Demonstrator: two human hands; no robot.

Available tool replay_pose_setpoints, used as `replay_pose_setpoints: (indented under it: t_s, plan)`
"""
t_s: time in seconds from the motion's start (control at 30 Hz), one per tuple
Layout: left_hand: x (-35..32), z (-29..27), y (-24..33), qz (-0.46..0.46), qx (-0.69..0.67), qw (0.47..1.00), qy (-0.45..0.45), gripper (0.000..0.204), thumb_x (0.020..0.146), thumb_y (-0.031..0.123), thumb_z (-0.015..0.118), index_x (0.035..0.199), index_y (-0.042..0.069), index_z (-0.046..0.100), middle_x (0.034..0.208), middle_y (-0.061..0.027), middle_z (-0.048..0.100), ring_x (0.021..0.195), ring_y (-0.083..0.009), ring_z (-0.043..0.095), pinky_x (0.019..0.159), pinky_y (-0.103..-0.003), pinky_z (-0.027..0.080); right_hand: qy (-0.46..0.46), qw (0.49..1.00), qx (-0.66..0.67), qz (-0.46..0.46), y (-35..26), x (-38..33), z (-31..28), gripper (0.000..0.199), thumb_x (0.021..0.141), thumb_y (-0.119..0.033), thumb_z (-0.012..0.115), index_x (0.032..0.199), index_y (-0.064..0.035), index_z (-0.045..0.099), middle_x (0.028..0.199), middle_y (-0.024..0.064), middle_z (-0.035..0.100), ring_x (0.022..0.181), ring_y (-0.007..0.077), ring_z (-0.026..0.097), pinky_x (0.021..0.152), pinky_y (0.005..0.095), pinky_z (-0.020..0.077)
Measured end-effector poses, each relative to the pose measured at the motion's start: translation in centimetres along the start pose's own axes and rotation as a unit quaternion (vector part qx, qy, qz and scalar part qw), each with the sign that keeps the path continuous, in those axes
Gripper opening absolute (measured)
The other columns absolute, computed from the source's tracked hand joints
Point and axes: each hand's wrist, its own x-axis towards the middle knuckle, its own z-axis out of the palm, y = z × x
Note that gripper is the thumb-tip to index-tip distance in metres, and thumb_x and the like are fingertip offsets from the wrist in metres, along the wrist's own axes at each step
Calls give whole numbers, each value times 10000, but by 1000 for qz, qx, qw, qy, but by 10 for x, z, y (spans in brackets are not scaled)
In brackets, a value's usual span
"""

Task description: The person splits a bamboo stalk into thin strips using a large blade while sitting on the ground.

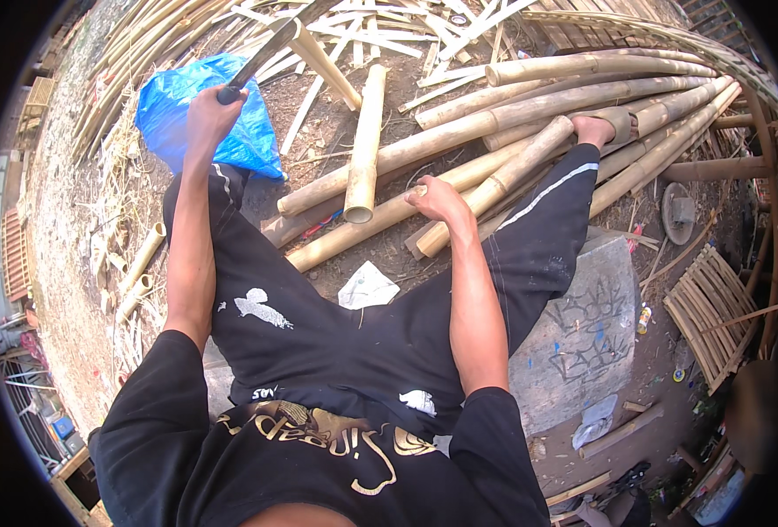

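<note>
My left hand (211, 117) is wrapped round the dark handle of a machete (264, 58). Its blade slants up and to the right, and it overlaps the upper end of a split-looking bamboo piece (326, 66); whether it is cutting in I cannot tell. To the right, my right hand (442, 198) is closed with curled fingers over the bamboo poles, and something small and tan shows at its fingertips. A short hollow bamboo tube (367, 145) stands tilted between my hands, its open end toward me. A long bamboo pole (354, 241) runs just below my right hand.
Several bamboo poles (582, 97) lie stacked at the right under my sandalled foot (595, 130). A blue plastic sheet (174, 110) lies by my left knee. Split strips (363, 35) are scattered at the far side. A concrete block (582, 329) stands beside my right leg.
</note>
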Motion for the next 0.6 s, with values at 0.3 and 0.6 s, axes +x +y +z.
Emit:
replay_pose_setpoints:
  t_s: [0.3, 0.6]
  plan:
    - [-1, 0, 2, 9, -2, 1000, 14, 380, 832, 423, 713, 877, 47, 742, 724, -188, 678, 716, -368, 675, 659, -442, 496, 8, 1000, -7, -6, 3, 2, 1, 607, 857, -357, 705, 1305, 36, 588, 1237, 279, 640, 1191, 377, 610, 1024, 406, 476]
    - [0, 2, 0, 20, -1, 1000, 15, 375, 843, 419, 706, 856, 45, 732, 716, -184, 674, 700, -369, 671, 646, -444, 492, 0, 1000, -3, 2, 0, 1, -1, 609, 854, -360, 704, 1307, 31, 589, 1238, 279, 639, 1195, 376, 607, 1023, 406, 476]
